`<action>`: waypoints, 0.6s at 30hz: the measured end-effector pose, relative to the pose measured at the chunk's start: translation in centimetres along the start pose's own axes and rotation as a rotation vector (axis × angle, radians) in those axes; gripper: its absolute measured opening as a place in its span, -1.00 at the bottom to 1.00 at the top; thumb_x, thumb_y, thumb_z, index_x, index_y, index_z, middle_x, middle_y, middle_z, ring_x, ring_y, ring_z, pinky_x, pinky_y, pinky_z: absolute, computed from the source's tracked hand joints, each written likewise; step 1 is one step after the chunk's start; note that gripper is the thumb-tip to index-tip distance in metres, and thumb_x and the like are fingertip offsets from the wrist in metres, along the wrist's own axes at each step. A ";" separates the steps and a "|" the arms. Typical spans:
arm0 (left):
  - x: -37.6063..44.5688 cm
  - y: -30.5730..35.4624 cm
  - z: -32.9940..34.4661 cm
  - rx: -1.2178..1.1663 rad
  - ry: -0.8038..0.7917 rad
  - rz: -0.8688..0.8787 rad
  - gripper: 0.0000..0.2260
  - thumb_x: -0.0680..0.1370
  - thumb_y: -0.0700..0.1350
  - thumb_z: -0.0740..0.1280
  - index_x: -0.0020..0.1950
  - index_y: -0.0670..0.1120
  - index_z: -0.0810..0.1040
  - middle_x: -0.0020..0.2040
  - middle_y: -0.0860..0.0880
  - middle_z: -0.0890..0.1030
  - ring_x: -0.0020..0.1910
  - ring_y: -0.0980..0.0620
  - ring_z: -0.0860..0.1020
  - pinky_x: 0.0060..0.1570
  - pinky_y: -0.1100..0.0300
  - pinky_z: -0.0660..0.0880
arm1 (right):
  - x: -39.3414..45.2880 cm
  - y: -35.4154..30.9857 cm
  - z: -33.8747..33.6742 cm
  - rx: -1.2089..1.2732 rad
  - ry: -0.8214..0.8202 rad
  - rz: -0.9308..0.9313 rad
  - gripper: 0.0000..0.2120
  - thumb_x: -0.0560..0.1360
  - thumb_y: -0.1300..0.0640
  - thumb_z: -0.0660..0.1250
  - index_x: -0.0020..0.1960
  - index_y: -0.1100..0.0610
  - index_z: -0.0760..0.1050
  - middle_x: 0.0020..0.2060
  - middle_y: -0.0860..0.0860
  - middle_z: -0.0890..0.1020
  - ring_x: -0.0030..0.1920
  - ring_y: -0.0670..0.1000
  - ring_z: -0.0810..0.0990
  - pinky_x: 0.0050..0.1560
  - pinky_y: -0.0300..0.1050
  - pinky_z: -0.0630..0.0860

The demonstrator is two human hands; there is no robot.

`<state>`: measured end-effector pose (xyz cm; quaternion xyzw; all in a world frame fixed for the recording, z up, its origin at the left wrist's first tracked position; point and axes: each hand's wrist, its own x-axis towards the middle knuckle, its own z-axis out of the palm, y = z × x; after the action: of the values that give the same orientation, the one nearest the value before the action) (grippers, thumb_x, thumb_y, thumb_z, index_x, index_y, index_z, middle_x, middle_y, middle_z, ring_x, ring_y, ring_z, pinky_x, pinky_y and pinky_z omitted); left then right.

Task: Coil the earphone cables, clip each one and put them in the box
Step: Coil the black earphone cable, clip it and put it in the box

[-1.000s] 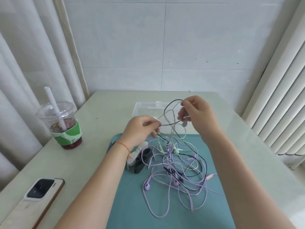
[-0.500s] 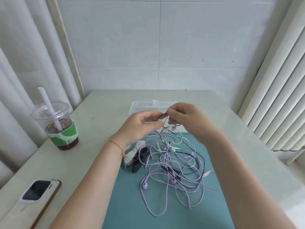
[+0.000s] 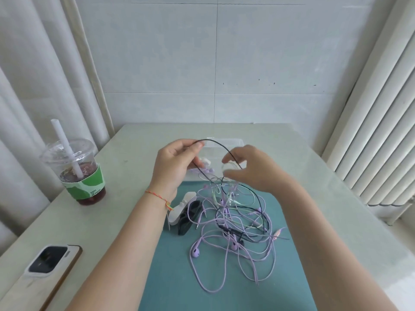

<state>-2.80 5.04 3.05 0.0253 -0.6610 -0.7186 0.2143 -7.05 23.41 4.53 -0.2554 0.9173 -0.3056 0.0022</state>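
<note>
Head view: pale table (image 3: 125, 176), tiled wall (image 3: 202, 63).

2 clips (image 3: 183, 213), 1 box (image 3: 224, 142), 1 cup (image 3: 77, 169)

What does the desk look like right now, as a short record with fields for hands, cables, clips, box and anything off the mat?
left hand: pinching the black cable
right hand: fingers at the same cable
cable pile: tangled on the teal mat
clips: white and black, at the mat's left edge
box: clear, behind the hands
off the mat: iced drink, phone
</note>
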 end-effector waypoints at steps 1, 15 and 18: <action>-0.2 0.0 0.1 0.016 -0.057 -0.018 -0.90 0.54 -0.21 0.38 0.00 -0.20 0.65 -0.47 -0.02 0.53 -0.44 0.02 0.53 -0.27 0.18 0.58 | 0.1 -0.3 0.2 0.072 0.071 -0.032 -0.90 0.44 0.06 0.42 -0.04 -0.03 0.59 -0.05 -0.02 0.57 -0.02 -0.04 0.54 0.03 -0.16 0.43; 1.9 -1.8 -1.6 0.038 0.194 -0.304 -0.62 0.63 0.16 0.13 -0.07 -0.07 0.59 -0.22 -0.06 0.62 -0.28 0.00 0.59 -0.33 0.18 0.48 | 0.9 2.1 -1.1 0.504 0.468 0.334 -0.54 0.59 -0.14 0.19 -0.26 0.15 0.63 -0.57 -0.01 0.37 -0.53 0.03 0.30 -0.45 -0.18 0.21; 1.4 -1.5 -1.2 -0.012 -0.015 -0.434 -0.44 0.63 0.26 0.01 -0.02 -0.13 0.62 -0.32 -0.07 0.61 -0.46 0.01 0.53 -0.49 0.25 0.35 | 0.4 1.2 -1.3 0.813 0.269 0.346 -0.48 0.62 -0.16 0.10 -0.18 0.19 0.63 -0.52 0.05 0.44 -0.56 0.03 0.34 -0.48 -0.22 0.30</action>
<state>-4.09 3.53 1.78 0.1604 -0.6372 -0.7522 0.0497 -8.17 24.71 4.96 -0.0351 0.7443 -0.6660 0.0343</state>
